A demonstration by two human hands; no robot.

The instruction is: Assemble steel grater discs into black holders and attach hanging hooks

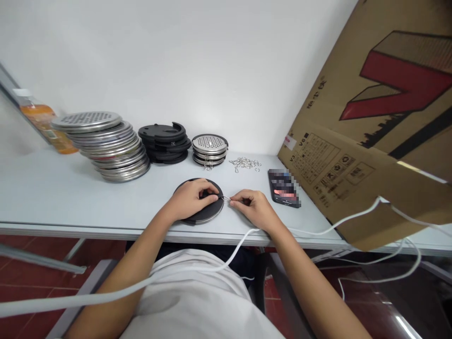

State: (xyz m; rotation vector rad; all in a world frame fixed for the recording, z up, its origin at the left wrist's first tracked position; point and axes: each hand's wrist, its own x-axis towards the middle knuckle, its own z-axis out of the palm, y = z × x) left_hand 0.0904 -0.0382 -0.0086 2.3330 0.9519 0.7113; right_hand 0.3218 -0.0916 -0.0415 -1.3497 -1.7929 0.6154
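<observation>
A round black disc (pixel 203 214) with a silvery rim lies flat near the table's front edge. My left hand (pixel 196 195) rests over it, the fingers bent and closed on its upper right part, so much of its top is hidden. Just off the disc's right edge, my right hand (pixel 252 205) pinches a small metal wire clip (pixel 226 197) between thumb and fingertips. The clip's other end meets the disc's edge by my left thumb. Behind the disc lies a loose heap of similar small metal clips (pixel 243 163).
At the back stand a tall leaning stack of metal discs (pixel 116 150), a stack of black rings (pixel 164 143) and perforated discs (pixel 210 143). An orange drink bottle (pixel 44 122) stands far left. A phone (pixel 283 188) and a big cardboard box (pixel 353 141) are right. A white cable (pixel 219 268) crosses my lap.
</observation>
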